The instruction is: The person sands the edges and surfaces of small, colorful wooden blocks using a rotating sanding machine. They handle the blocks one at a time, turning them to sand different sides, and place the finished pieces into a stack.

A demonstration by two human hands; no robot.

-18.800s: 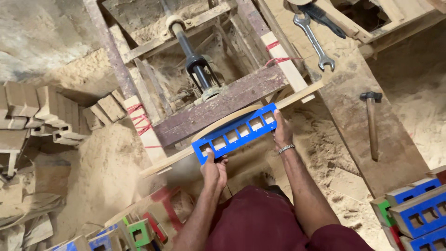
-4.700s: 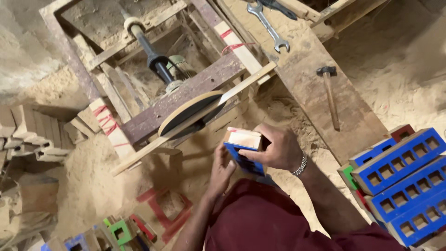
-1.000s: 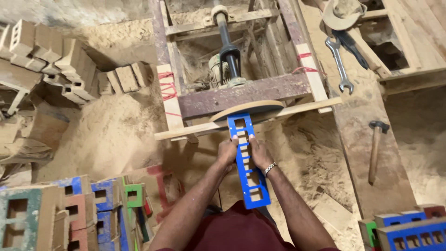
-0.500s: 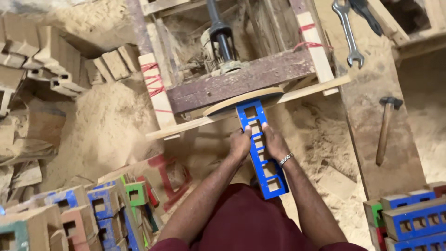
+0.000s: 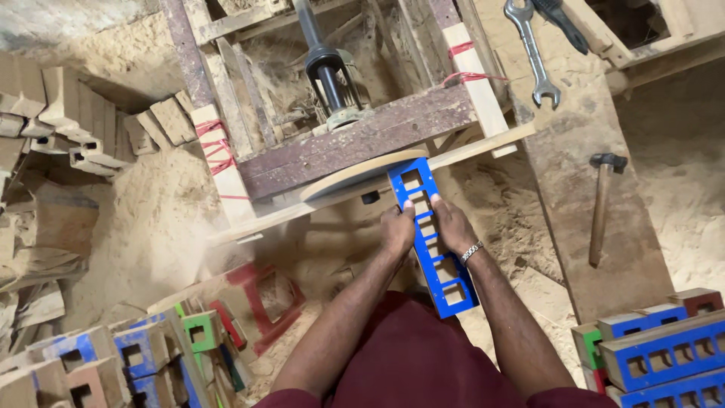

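Two hands (image 5: pixel 427 227) grip slotted blue frame (image 5: pixel 433 236).

— How many views have I got on my screen?

— Just one for me, the head camera. It looks steeply down from above the person's lap, close enough that both forearms run in from the bottom edge.

— Which way does it face?

— Forward and down. I see the wooden frame (image 5: pixel 362 143) across the upper middle, a wrench (image 5: pixel 533 53) at upper right, sawdust all round.

— Anything shared with another view?

— Nothing; I have no second view.
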